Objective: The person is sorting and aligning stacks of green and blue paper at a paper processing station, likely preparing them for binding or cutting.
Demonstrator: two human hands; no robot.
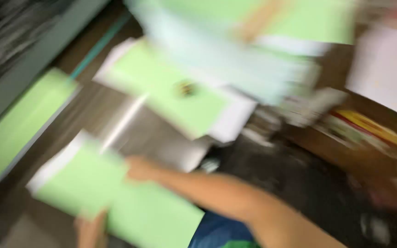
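a: green sheet stack [116,202] sits low in frame, just below the metal plate [138,133]. both hands on it.

b: grip?

a: left hand [90,232] at the stack's bottom edge, right hand [138,169] at its top edge beside the plate. too blurred, can't tell if fingers are clenched or loose.

b: around it?

a: second green stack [171,94] above the plate, long green strip [19,131] left of it, white sheet [389,69] far right.

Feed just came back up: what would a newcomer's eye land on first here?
Pale green sheets dominate the blurred view. Both hands hold one green stack at lower left: the right hand on its top edge, the left hand at its bottom. Another green-topped stack lies mid-frame.
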